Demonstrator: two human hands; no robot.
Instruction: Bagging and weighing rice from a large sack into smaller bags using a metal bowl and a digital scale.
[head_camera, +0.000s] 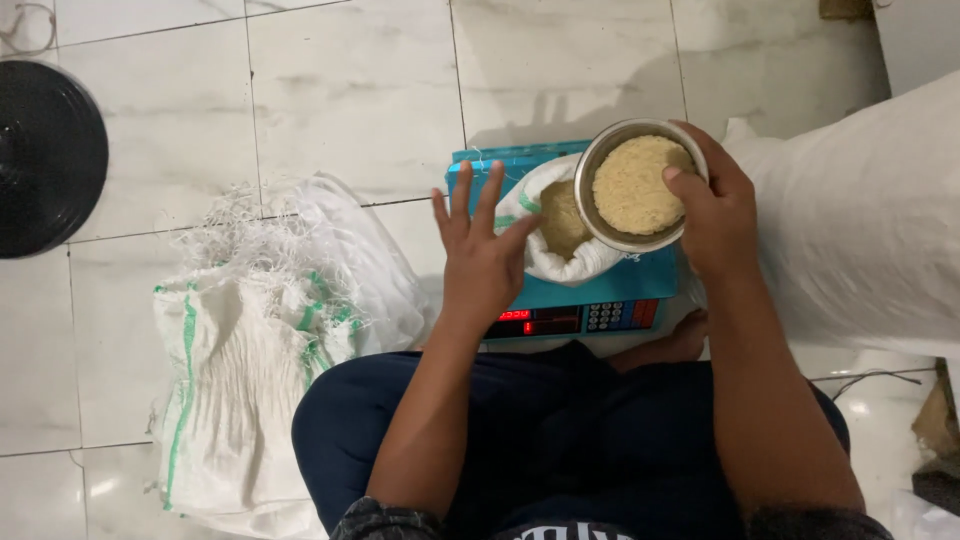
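Empty woven sacks, black round lid, tiled floor

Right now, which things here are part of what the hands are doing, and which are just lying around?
In use: metal bowl of grain in right hand; small white bag held by left hand; blue scale.
Lying about: folded woven sacks; big white sack; black round object.
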